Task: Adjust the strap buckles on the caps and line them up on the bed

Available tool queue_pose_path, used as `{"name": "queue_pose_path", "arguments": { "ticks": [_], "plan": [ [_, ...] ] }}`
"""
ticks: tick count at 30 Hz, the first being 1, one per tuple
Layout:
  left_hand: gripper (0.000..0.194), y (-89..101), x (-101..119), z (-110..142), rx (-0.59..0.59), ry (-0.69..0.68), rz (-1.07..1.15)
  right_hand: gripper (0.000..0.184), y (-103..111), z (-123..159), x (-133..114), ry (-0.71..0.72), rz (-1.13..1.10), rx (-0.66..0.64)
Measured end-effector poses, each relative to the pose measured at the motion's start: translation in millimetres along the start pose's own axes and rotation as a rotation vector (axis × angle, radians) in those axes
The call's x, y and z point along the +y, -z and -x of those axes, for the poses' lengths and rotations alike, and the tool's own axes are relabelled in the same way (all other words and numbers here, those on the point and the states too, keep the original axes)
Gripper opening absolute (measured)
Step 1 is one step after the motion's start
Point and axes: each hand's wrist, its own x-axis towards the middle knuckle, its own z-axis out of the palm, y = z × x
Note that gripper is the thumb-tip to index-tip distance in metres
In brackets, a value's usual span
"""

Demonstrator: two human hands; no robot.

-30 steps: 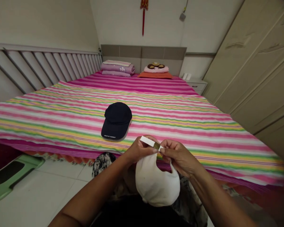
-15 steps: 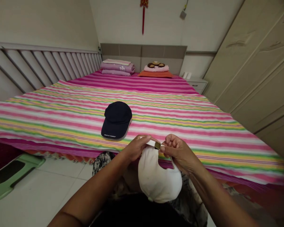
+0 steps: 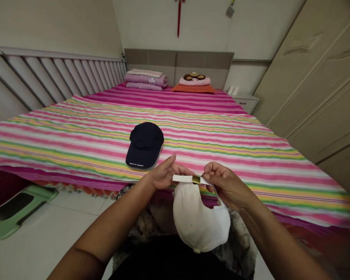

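A white baseball cap (image 3: 200, 223) hangs over my lap, its back opening and adjustment strap turned toward the bed. My right hand (image 3: 226, 184) pinches the strap just right of its brass-coloured buckle (image 3: 196, 179). The loose strap end (image 3: 182, 178) sticks out to the left of that buckle. My left hand (image 3: 166, 173) is open, thumb raised off the strap and fingers reaching behind it; whether they touch it is hidden. Beyond my left hand, a navy baseball cap (image 3: 146, 142) with white lettering on its brim lies on the striped bedspread (image 3: 221, 136).
Folded purple bedding (image 3: 146, 80) and a pink-and-orange pile (image 3: 194, 85) lie by the headboard (image 3: 204, 64). A green stool (image 3: 20, 210) stands on the floor at left. White railing (image 3: 61, 77) borders the bed; a wardrobe (image 3: 315, 85) and nightstand (image 3: 246, 103) are at right.
My left thumb has lifted off the strap and that hand has opened, leaving the strap end exposed. The white cap has shifted slightly right. My right hand keeps its pinch.
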Motion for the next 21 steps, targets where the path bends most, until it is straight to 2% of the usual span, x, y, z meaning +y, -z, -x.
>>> {"name": "queue_pose_path", "arguments": {
  "ticks": [2, 8, 14, 17, 19, 21],
  "plan": [
    [0.075, -2.0, 4.6, -1.4, -0.041, 0.039, -0.016, 0.024, -1.3, 0.4, -1.4, 0.008, 0.026, -0.011],
    [0.031, -19.0, 8.3, -4.7, 0.030, 0.129, -0.132, 0.022, -4.4, 0.3, -1.4, 0.018, 0.039, -0.025],
    [0.028, -18.2, 0.4, -3.1, 0.073, 0.086, -0.129, 0.024, -3.5, 1.8, -1.4, -0.016, -0.023, -0.031],
    [0.030, -14.5, 2.2, -1.5, 0.096, 0.016, -0.049, 0.023, 7.6, 0.5, -1.7, -0.060, 0.053, -0.140],
    [0.031, -12.2, 5.0, 0.0, 0.117, -0.032, 0.003, 0.030, 17.2, -0.7, -0.7, -0.119, 0.143, -0.239],
    [0.032, -10.5, 7.9, 1.7, 0.106, -0.043, 0.016, 0.034, 24.3, -1.0, 1.0, -0.161, 0.148, -0.282]
  ]
}}
